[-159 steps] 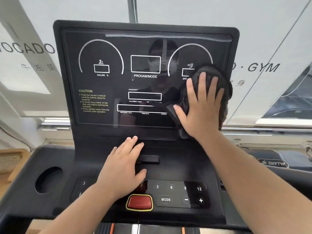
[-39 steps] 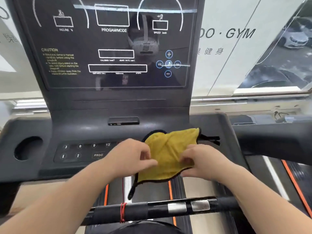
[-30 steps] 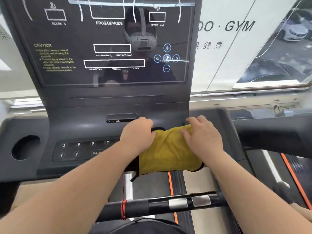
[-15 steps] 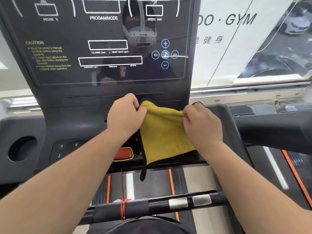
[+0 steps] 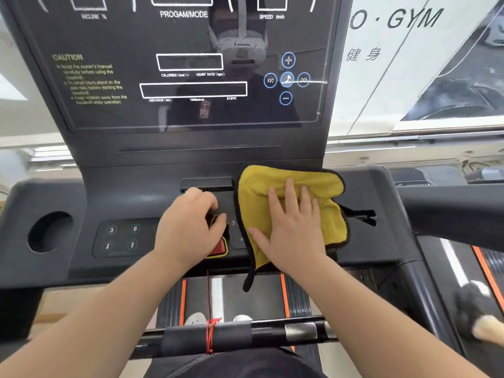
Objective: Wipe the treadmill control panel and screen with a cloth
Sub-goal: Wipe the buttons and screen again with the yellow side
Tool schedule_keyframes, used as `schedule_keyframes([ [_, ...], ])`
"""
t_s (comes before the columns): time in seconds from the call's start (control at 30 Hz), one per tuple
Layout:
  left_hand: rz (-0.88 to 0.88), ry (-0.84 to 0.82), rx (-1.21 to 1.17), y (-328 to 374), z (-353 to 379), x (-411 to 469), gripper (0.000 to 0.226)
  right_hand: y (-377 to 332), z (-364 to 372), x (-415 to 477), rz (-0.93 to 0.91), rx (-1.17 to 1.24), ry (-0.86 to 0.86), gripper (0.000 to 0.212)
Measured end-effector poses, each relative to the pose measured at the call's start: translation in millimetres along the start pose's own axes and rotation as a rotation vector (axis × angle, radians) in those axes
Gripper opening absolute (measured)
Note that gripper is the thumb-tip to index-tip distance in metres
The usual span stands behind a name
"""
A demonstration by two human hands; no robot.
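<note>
A yellow cloth (image 5: 313,186) with a dark edge lies spread on the right half of the treadmill's control panel (image 5: 136,197), just below the upright screen (image 5: 122,110), and one dark-edged corner hangs off the panel's near edge over the belt. The right hand (image 5: 293,230) lies flat on the cloth, palm down, fingers straight and slightly spread, pressing it to the panel rather than gripping it. The left hand (image 5: 188,227) rests on the panel just left of the cloth, its fingers curled loosely with nothing in them, and it hides part of the red stop button (image 5: 219,248). To its left sit the keys marked 3 and 6 with two arrows beneath (image 5: 121,237), and farther left a round cup recess (image 5: 50,231). A small dark slot (image 5: 206,184) sits above the left hand, beside the cloth's upper left corner. The dark screen bears white outlines, yellow CAUTION text and blue media icons (image 5: 286,79). A black handlebar (image 5: 245,335) with a red cord (image 5: 209,334) tied around it crosses the foreground.
</note>
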State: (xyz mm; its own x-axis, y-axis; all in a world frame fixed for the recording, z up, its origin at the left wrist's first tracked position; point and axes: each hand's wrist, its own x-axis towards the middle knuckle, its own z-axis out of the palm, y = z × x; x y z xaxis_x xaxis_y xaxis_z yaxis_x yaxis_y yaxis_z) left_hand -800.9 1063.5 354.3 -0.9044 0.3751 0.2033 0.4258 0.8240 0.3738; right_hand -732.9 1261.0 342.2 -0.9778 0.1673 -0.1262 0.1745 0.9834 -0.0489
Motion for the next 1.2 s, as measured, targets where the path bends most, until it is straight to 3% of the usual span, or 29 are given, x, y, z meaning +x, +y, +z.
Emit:
schedule_keyframes([
  [0.13,0.034,0.055,0.059,-14.1,1.8,-4.9,0.026,22.7,-3.0,-20.9,-0.045,0.055,0.038,0.095],
  [0.27,-0.033,0.099,0.122,-30.6,1.5,-13.2,0.037,28.9,1.7,-10.0,0.125,0.064,-0.081,0.118],
  [0.43,-0.085,0.047,0.209,-56.8,-2.9,-29.9,0.045,-1.5,9.0,39.8,0.253,0.114,0.047,0.104],
  [0.53,-0.133,0.036,0.216,-67.6,-7.0,-36.2,0.047,-18.7,11.9,51.0,0.177,0.093,0.1,0.097],
  [0.7,-0.14,0.04,0.192,-73.1,-5.8,-36.0,0.051,6.1,21.7,7.1,-0.309,-0.069,0.0,0.074],
  [0.77,-0.137,0.062,0.182,-73.8,-4.7,-36.9,0.051,27.8,20.8,-5.4,-0.241,-0.086,-0.013,0.082],
  [0.9,-0.127,0.087,0.184,-76.6,-3.5,-38.9,0.049,46.2,10.6,20.3,0.108,-0.028,-0.019,0.117],
  [1.03,-0.138,0.096,0.165,-75.4,-3.5,-38.1,0.05,15.0,6.8,53.6,0.205,0.056,0.043,0.128],
  [1.1,-0.155,0.1,0.145,-74.8,-3.9,-38.2,0.051,-1.9,8.3,53.0,0.163,0.045,0.062,0.122],
  [1.2,-0.16,0.096,0.138,-74.2,-4.0,-38.5,0.051,-17.1,13.3,30.7,-0.089,-0.002,0.031,0.103],
])
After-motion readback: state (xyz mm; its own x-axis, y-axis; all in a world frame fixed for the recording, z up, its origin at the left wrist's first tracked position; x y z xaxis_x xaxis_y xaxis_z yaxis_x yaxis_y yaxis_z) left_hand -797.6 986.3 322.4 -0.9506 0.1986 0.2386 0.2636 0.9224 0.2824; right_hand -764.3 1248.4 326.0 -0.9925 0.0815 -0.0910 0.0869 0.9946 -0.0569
